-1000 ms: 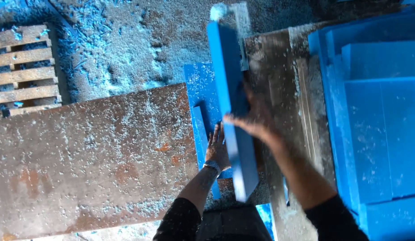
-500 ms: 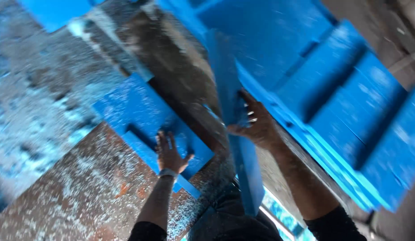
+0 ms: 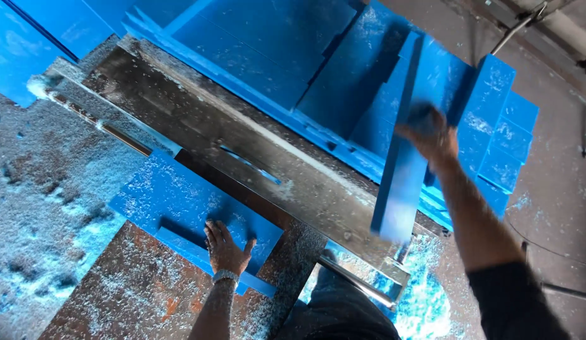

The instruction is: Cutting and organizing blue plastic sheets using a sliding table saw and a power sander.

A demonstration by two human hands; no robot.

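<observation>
My right hand (image 3: pixel 430 131) grips a long blue foam strip (image 3: pixel 399 170) and holds it out over a stack of blue foam blocks (image 3: pixel 494 132) at the right. My left hand (image 3: pixel 226 245) lies flat, fingers spread, on a blue foam slab (image 3: pixel 173 195) that rests at the edge of a rusty metal table (image 3: pixel 123 289). A grey metal saw bed (image 3: pixel 242 145) with a slot runs diagonally between the two hands.
Large blue foam sheets (image 3: pixel 261 44) lie along the far side of the saw bed. Blue and white shavings cover the floor (image 3: pixel 34 189) at left. A concrete floor (image 3: pixel 557 208) with a cable lies at right.
My right hand has swung the blue strip away from the saw bed to the right, over the stacked blocks. My left hand stays flat on the slab. The view has turned right.
</observation>
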